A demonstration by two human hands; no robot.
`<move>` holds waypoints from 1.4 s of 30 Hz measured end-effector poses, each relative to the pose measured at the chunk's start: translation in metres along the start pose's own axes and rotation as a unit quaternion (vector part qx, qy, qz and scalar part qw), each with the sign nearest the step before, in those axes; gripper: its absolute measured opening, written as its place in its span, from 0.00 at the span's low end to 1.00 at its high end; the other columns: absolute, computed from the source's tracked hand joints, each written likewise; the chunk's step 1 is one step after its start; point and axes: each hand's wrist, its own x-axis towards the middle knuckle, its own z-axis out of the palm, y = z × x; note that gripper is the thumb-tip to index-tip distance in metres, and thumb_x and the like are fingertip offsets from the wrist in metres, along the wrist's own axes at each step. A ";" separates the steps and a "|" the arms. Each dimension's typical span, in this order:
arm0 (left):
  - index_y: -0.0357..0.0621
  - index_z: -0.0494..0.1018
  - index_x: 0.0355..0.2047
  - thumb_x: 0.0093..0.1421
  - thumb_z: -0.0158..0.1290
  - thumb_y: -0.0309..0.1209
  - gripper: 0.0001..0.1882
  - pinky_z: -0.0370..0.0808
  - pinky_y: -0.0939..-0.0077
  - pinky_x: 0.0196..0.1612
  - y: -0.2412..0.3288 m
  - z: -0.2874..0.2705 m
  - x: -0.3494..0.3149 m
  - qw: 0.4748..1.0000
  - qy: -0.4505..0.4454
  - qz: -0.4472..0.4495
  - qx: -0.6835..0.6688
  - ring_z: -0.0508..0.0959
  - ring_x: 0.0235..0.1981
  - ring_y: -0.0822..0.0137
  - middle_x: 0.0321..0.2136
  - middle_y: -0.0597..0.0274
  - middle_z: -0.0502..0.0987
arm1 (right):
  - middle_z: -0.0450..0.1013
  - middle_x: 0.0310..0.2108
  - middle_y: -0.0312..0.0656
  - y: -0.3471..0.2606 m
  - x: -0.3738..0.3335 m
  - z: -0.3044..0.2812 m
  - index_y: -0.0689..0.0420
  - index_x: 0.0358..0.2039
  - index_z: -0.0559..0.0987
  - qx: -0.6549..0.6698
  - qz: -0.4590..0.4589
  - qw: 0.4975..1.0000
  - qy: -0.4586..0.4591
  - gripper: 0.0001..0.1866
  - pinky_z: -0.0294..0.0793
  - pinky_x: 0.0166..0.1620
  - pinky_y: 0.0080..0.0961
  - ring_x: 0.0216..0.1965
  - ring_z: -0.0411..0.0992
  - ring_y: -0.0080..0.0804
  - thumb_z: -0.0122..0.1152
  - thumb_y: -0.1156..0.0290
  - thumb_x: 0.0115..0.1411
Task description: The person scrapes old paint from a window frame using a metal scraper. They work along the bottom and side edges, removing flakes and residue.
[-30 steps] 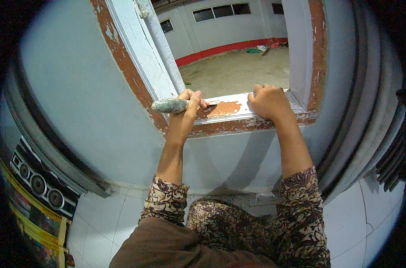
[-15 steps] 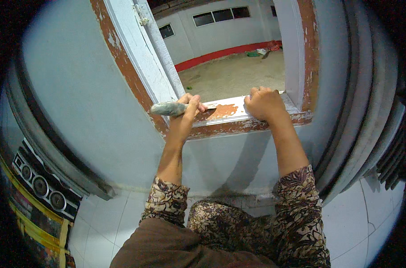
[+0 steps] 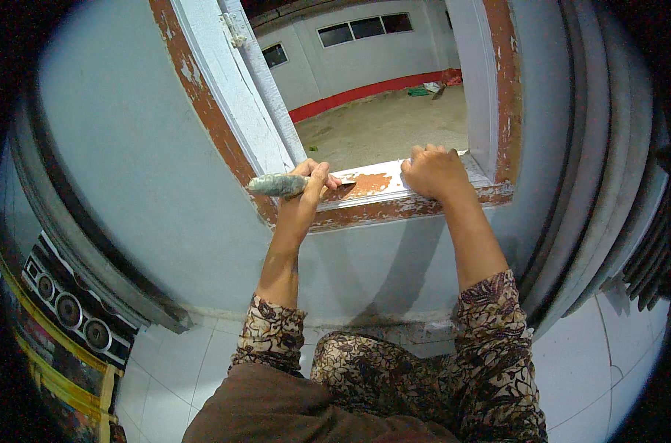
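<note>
My left hand [image 3: 311, 186] is closed around the grey-green handle of a scraper [image 3: 276, 184]. Its short blade lies low against the white window sill [image 3: 387, 201], at the left edge of a patch of bare orange-brown [image 3: 371, 184] ringed by flaking paint. Farther right, my right hand [image 3: 431, 171] rests on the sill as a fist, just beyond that patch. Its curled fingertips are hidden, so whether they grip the sill or something small does not show.
The white window frame [image 3: 239, 96] has a peeling brown border, with a metal hinge [image 3: 234, 31] at upper left. Grey curtains [image 3: 572, 170] hang at right. A speaker panel [image 3: 68, 310] stands low at left over white floor tiles [image 3: 169, 362]. Outside lies a sandy yard [image 3: 387, 125].
The view has shifted very slightly. The scraper blade sits at a slightly different angle on the patch's left edge; my right hand stays put on the sill.
</note>
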 end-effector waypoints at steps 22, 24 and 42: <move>0.41 0.71 0.24 0.67 0.49 0.36 0.16 0.74 0.75 0.40 -0.014 0.009 0.009 1.000 -0.001 0.016 -0.018 0.76 0.31 0.71 0.24 0.60 0.76 | 0.76 0.40 0.57 -0.001 0.000 0.000 0.63 0.37 0.78 -0.008 -0.007 1.000 0.004 0.21 0.70 0.51 0.46 0.44 0.74 0.52 0.45 0.58 0.60; 0.41 0.71 0.24 0.67 0.49 0.36 0.16 0.74 0.74 0.41 -0.012 0.002 0.006 1.000 -0.001 0.024 -0.014 0.77 0.32 0.70 0.23 0.61 0.76 | 0.76 0.39 0.58 -0.001 0.000 -0.001 0.63 0.37 0.78 0.006 0.001 1.000 0.008 0.21 0.70 0.51 0.46 0.43 0.74 0.52 0.45 0.58 0.60; 0.40 0.70 0.24 0.66 0.49 0.36 0.16 0.74 0.73 0.42 -0.004 0.004 0.007 0.999 -0.032 0.019 -0.008 0.77 0.34 0.71 0.24 0.62 0.75 | 0.75 0.43 0.56 -0.003 0.003 0.000 0.60 0.40 0.80 -0.030 0.002 0.999 -0.033 0.22 0.67 0.55 0.46 0.48 0.73 0.49 0.45 0.56 0.58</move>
